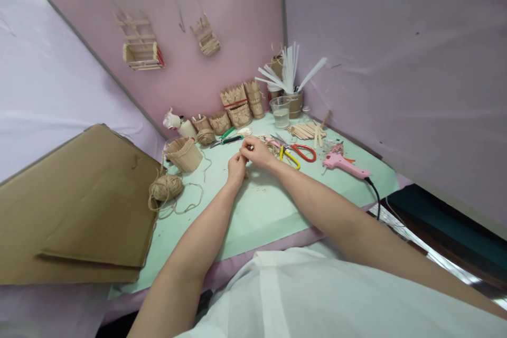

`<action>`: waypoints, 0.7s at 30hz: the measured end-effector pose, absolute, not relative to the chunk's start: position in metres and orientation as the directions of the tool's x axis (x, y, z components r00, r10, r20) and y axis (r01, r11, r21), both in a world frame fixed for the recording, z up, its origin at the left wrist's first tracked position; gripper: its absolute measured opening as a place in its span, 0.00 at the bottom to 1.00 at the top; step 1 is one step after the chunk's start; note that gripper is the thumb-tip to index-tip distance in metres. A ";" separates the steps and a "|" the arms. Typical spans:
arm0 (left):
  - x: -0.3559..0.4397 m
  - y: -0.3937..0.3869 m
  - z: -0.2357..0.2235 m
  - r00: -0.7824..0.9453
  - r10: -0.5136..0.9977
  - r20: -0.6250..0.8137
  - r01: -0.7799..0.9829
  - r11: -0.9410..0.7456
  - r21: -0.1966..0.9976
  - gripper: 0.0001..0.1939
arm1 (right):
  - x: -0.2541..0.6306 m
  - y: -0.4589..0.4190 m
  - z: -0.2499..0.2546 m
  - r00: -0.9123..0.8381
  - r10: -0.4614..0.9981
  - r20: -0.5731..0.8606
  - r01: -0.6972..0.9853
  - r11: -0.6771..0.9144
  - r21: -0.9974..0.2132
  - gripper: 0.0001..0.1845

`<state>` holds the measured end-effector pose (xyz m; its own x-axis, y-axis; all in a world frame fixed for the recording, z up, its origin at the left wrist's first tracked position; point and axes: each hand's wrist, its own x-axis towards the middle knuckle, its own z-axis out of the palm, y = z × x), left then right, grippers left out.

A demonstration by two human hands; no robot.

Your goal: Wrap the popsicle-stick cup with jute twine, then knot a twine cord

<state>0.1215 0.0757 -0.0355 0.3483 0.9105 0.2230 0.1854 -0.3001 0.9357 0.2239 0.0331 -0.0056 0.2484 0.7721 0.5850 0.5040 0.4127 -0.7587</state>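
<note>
My left hand (236, 167) and my right hand (256, 150) meet over the middle of the pale green table top (257, 211). Both have their fingers pinched together on something small between them, too small to make out. A ball of jute twine (166, 187) lies to the left with a loose strand trailing toward my hands. A small stick-built basket (184, 154) stands behind it. Red-handled scissors (303, 150) and yellow-handled pliers (289, 157) lie just right of my right hand.
A pink glue gun (344, 165) with a black cord lies at the right. Flat cardboard sheets (79, 206) overhang the left edge. Wooden sticks (307, 130), a plastic cup (281, 111), a holder of white strips (293, 92) and several stick baskets (237, 105) line the back wall.
</note>
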 end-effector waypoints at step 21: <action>0.122 0.091 -0.037 0.280 0.952 0.126 -0.014 -0.127 0.992 0.29 | 0.222 0.034 -0.007 0.202 0.870 0.449 0.401 0.345 -0.849 0.21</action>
